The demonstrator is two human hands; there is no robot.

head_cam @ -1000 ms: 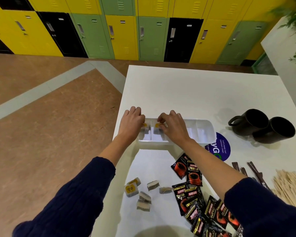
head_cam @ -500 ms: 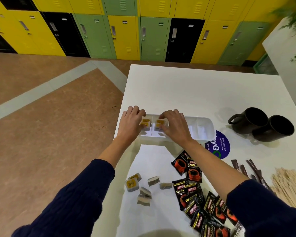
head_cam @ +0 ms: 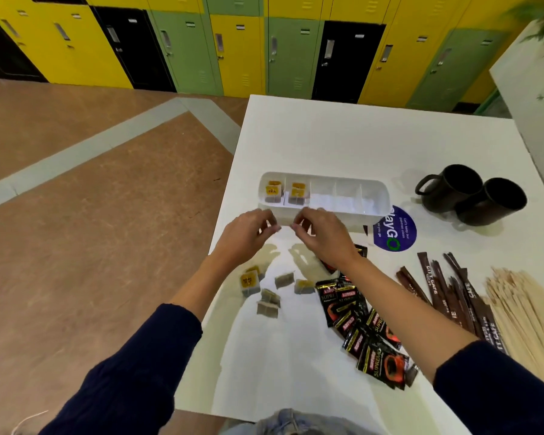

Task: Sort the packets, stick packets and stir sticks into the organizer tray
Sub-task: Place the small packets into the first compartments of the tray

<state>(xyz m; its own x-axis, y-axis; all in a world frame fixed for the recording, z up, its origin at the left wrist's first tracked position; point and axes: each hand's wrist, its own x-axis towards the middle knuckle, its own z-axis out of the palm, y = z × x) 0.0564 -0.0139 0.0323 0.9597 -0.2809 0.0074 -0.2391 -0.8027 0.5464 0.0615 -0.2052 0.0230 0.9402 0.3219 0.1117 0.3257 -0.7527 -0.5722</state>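
A white organizer tray point(head_cam: 371, 186) with several compartments lies across the table. Its two leftmost compartments hold small tea packets with yellow labels point(head_cam: 273, 193). My left hand point(head_cam: 245, 235) and my right hand point(head_cam: 322, 235) hover side by side just in front of the tray, fingers loosely curled and holding nothing. Below them lie several loose tea packets point(head_cam: 250, 282). Black coffee packets point(head_cam: 355, 321) are heaped to the right of those. Brown stick packets point(head_cam: 449, 296) and pale wooden stir sticks point(head_cam: 522, 309) lie further right.
Two dark mugs point(head_cam: 471, 194) stand at the table's right, behind a round blue sticker point(head_cam: 394, 232). The table's left edge runs close to my left hand, with brown floor beyond. Coloured lockers line the back wall.
Both hands have let go of tea packets in the tray's two left compartments and drawn back toward me. The packets stay in the tray.
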